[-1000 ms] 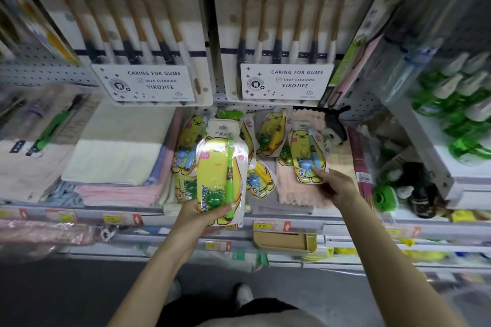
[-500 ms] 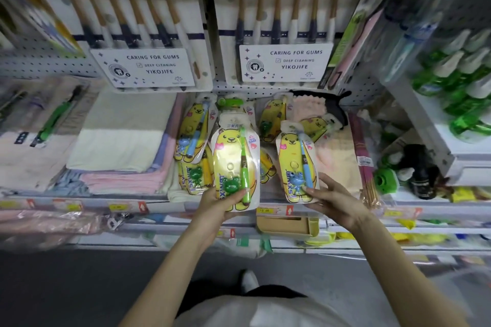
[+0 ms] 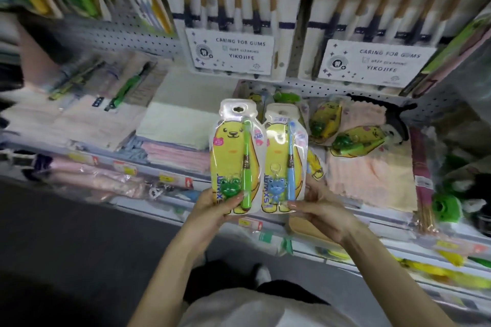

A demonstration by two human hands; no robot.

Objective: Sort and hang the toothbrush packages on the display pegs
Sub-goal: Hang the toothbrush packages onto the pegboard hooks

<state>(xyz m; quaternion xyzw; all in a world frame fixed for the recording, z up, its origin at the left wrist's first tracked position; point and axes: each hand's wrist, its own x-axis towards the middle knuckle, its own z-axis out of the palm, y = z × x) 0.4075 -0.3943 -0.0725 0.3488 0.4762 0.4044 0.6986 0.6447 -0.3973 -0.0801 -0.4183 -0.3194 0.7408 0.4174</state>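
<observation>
**Two bear-print toothbrush packages held side by side at the shelf**

Nearest the camera, a white garment [image 3: 252, 308] fills the bottom edge, and two bare forearms reach out from it. The left hand [image 3: 212, 211] grips the bottom of the green toothbrush package [image 3: 232, 151], a glossy yellow bear-print blister card holding a green brush and a green frog charm. Its thumb presses on the front and the other fingers curl behind. The right hand [image 3: 320, 211] pinches the lower corner of the blue toothbrush package [image 3: 281, 156], the same yellow card with a blue brush and a blue charm, thumb in front and fingers behind. Both packages are held upright in the air in front of the shelf, edges touching and hang holes uppermost.

Behind them runs the shelf rail [image 3: 164, 179] with its price tags. On the shelf lie folded cream and pink towels [image 3: 175, 138] to the left and a peach fleecy cloth [image 3: 372, 178] to the right. Two more yellow bear-print packages [image 3: 353, 142] lie tilted on the cloth. Farthest back, on the white pegboard [image 3: 127, 37], hang two large white blister packs of wooden-handled toothbrushes [image 3: 231, 42], labelled "CARING FOR GUMS".
</observation>
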